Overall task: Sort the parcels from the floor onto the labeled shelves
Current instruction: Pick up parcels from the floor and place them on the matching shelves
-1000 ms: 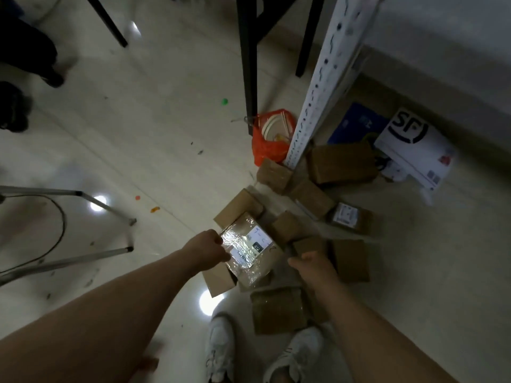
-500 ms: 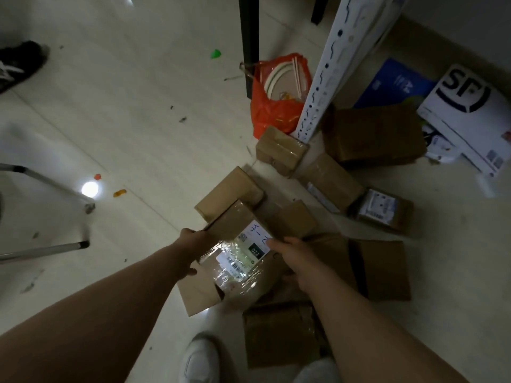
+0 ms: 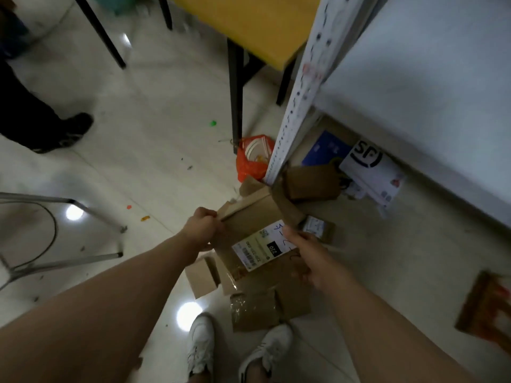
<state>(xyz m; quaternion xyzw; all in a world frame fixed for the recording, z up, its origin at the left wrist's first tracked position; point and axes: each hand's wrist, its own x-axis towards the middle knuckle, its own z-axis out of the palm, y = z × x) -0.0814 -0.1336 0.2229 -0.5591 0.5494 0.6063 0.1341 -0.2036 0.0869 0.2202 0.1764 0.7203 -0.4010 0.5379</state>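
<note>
Holding a brown cardboard parcel [image 3: 254,230] at the middle of the frame, one of the hands on each side. Left hand [image 3: 203,229] clamped shut on the left edge, near the top corner. Right hand [image 3: 309,255] gripping the right edge, thumb lying across the top face beside the white label [image 3: 264,251]. Label facing up toward the camera, blue handwriting scrawled along its right side, too blurred for reading here.

Looking like a light one: raised clear of the pile, tilted, no sag in the wrists. Judging it stiff at the edges, since the board is keeping its flat shape between the two grips. Clear tape shining along the lower part, so probably slick there; better pinching on bare cardboard at the corners, as now. Loose brown flap [image 3: 284,205] sticking up at the top right, likely flimsy, not a place for taking hold.

More parcels [image 3: 262,308] lying on the floor [image 3: 143,134] at lower centre, just above two white shoes [image 3: 200,346]. Another small box [image 3: 203,275] sitting below the left wrist. White shelf post [image 3: 298,89] running from upper right down to the centre, pale shelf board [image 3: 428,92] filling the upper right. Orange bag [image 3: 249,161] crumpled at the foot of the post.

Guessing at the next call: reading that label, then matching it to a shelf.
</note>
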